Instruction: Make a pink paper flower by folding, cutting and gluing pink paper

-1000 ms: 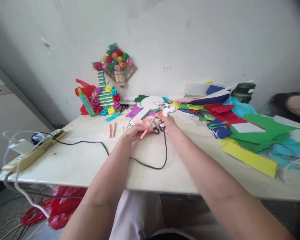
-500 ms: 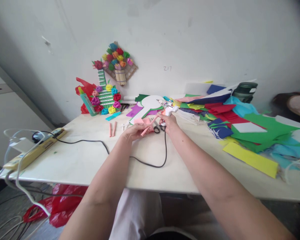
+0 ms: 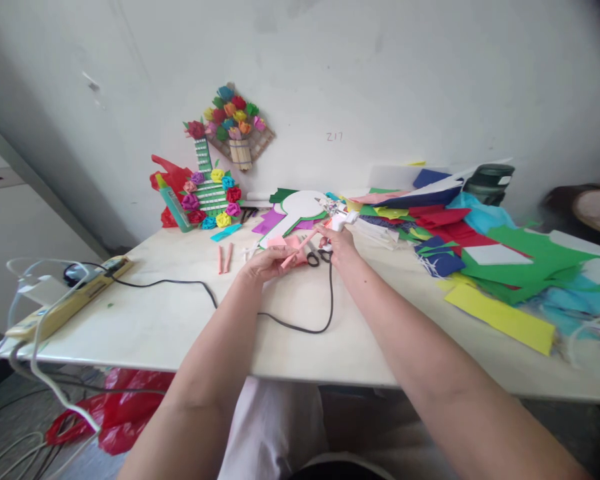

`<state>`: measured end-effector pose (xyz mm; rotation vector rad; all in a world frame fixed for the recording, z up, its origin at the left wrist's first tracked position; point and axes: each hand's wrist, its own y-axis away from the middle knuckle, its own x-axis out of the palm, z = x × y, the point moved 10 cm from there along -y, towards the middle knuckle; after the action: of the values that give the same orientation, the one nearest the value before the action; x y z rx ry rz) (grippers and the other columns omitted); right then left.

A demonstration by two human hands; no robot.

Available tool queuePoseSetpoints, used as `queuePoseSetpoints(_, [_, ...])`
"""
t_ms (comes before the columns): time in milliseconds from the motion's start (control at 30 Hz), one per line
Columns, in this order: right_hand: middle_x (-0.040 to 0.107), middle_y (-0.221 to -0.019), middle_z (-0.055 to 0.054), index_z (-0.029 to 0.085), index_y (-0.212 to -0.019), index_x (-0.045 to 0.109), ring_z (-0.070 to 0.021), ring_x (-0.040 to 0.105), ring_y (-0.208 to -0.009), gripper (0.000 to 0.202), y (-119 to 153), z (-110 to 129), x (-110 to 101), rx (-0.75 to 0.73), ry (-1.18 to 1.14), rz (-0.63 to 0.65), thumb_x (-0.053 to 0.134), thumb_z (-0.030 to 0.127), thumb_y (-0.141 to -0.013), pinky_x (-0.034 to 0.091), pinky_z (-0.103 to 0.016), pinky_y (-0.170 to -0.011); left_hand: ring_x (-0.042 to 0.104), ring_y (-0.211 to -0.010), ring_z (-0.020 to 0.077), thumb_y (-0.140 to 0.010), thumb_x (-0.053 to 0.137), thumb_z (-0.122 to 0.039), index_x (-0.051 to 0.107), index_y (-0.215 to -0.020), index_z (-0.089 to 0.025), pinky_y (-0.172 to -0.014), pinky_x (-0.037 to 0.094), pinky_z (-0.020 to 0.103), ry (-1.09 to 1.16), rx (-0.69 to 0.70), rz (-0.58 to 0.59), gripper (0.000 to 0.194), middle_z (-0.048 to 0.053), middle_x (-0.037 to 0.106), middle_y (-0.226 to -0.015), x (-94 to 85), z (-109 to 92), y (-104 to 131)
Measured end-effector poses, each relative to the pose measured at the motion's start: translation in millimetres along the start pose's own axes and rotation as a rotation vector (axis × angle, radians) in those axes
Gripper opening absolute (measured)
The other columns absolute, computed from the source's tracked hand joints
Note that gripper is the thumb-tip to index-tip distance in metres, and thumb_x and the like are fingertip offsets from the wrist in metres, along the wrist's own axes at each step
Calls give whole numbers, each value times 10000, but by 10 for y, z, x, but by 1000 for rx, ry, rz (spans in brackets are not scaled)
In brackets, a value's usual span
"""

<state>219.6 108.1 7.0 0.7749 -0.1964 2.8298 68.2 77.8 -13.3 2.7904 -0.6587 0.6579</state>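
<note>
My left hand [image 3: 270, 262] is closed on the lower end of a thin rolled strip of pink paper [image 3: 300, 251]. At its upper end, the fingers of my right hand [image 3: 337, 243] pinch the same roll. A white glue gun [image 3: 344, 220] with a black cord shows right at my right hand; whether that hand also grips it is partly hidden. Black-handled scissors [image 3: 313, 259] lie between the hands. Flat pink paper [image 3: 279, 241] rests behind my left hand, and two finished-looking pink rolls [image 3: 229, 258] lie to its left.
A white round-headed cutout [image 3: 305, 203] lies behind the hands. Paper-flower decorations [image 3: 213, 193] and a glue bottle [image 3: 174, 205] stand at the back left. Coloured sheets [image 3: 510, 260] pile up on the right. The black cord [image 3: 300, 328] crosses the table to a power strip [image 3: 70, 303].
</note>
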Motion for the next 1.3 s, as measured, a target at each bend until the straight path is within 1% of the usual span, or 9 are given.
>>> queuePoseSetpoints(100, [603, -605, 31, 197, -716, 488, -50, 399, -351, 288, -22, -30, -7, 13, -3, 15, 733, 229, -569, 378, -201, -306, 542, -515, 95, -666, 608, -36, 609, -616, -59, -499, 431, 182, 4, -3, -7, 55, 68, 575, -552, -29, -10, -4])
queuePoseSetpoints(233, [643, -637, 11, 199, -765, 497, -44, 400, -336, 305, -59, -5, -32, -20, 1, 34, 729, 321, -609, 355, -190, -301, 480, -470, 63, -696, 602, -90, 612, -626, -76, -510, 426, 182, -5, 105, 50, 72, 20, 529, -497, -28, -146, -3])
queuePoseSetpoints(333, [636, -585, 13, 194, -772, 508, -38, 375, -311, 320, -67, 32, -57, -33, 32, 46, 725, 369, -615, 340, -184, -299, 498, -496, 63, -681, 617, -82, 615, -644, -75, -481, 401, 160, 8, 163, -25, 37, 20, 538, -529, -155, -219, -10])
queuePoseSetpoints(400, [636, -569, 5, 189, -769, 517, -40, 368, -298, 322, -55, 34, -24, -13, 73, 100, 710, 407, -631, 329, -188, -294, 503, -505, 58, -679, 619, -78, 625, -684, -72, -478, 395, 152, 22, 174, -76, 9, 23, 554, -567, -247, -233, -21])
queuePoseSetpoints(500, [648, -578, -24, 179, -735, 530, -49, 361, -280, 327, -15, -5, 54, 39, 155, 212, 680, 458, -653, 313, -206, -286, 479, -481, 51, -684, 627, -104, 629, -689, -74, -458, 373, 148, -11, 225, -73, 31, 11, 533, -546, -301, -283, -35])
queuePoseSetpoints(667, [650, -555, -54, 154, -706, 562, -59, 364, -273, 323, 62, -88, 145, 97, 225, 357, 661, 460, -664, 285, -208, -286, 457, -478, 52, -684, 650, -153, 593, -600, -86, -444, 337, 151, -77, 340, -63, 121, 4, 501, -503, -313, -395, -10])
queuePoseSetpoints(900, [644, -527, -68, 139, -671, 559, -54, 348, -253, 382, 171, -98, 276, 110, 285, 518, 655, 508, -645, 292, -209, -288, 460, -506, 66, -664, 679, -199, 579, -570, -99, -475, 344, 172, -150, 411, -129, 170, 1, 482, -492, -321, -473, 53])
queuePoseSetpoints(1067, [642, -518, -65, 141, -643, 541, -56, 357, -246, 388, 226, -129, 310, 144, 368, 542, 662, 510, -639, 296, -208, -278, 439, -494, 61, -650, 692, -221, 580, -575, -101, -465, 321, 186, -147, 445, -169, 181, -1, 483, -500, -390, -500, 39])
queuePoseSetpoints(1300, [627, -504, -57, 135, -632, 532, -58, 360, -245, 393, 232, -148, 329, 113, 449, 549, 638, 512, -670, 296, -209, -265, 417, -495, 57, -650, 694, -228, 563, -538, -107, -458, 307, 186, -147, 458, -170, 211, -1, 472, -499, -377, -507, 43])
